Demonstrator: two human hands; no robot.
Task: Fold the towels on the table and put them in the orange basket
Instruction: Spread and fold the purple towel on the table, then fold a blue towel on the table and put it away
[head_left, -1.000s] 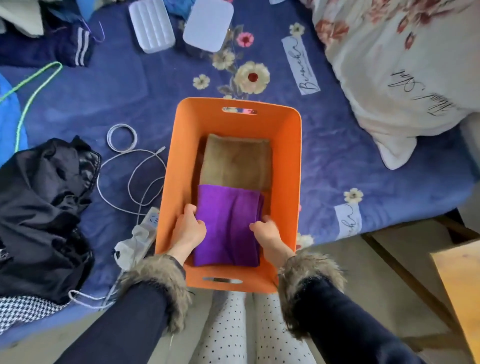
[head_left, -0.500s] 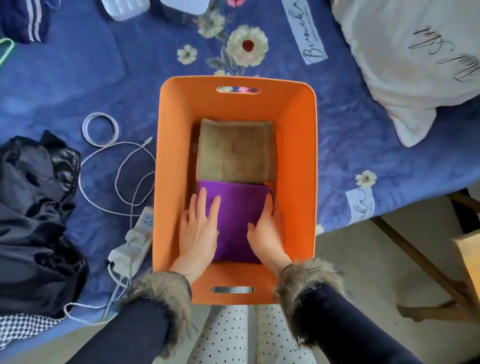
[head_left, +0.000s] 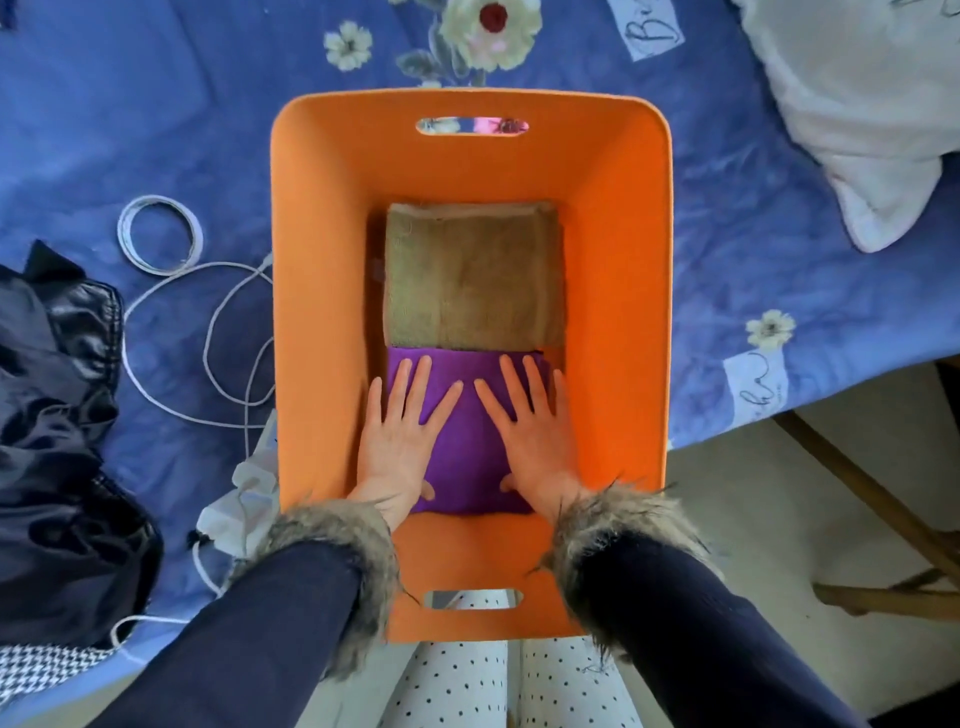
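Blue floral bedding spreads under everything, a bed more than a tabletop, with a white pillow at the far right, a coiled white cable and a dark jacket to the left. On it sits the orange basket, its long axis running away from the person, one handle slot at the far end and one at the near end. Inside, two folded towels lie flat on the floor of the basket, touching edge to edge: the brown towel in the far half, the purple towel in the near half, each with its longer side seemingly across the basket, though the hands hide part of the purple one. The left hand and right hand both rest flat on the purple towel, fingers spread and straight, pointing toward the far end, pressing rather than gripping. I judge the task to be near its end: both visible towels are folded and placed, and no other towel shows on the bedding. What seems left is only to lift the hands away.
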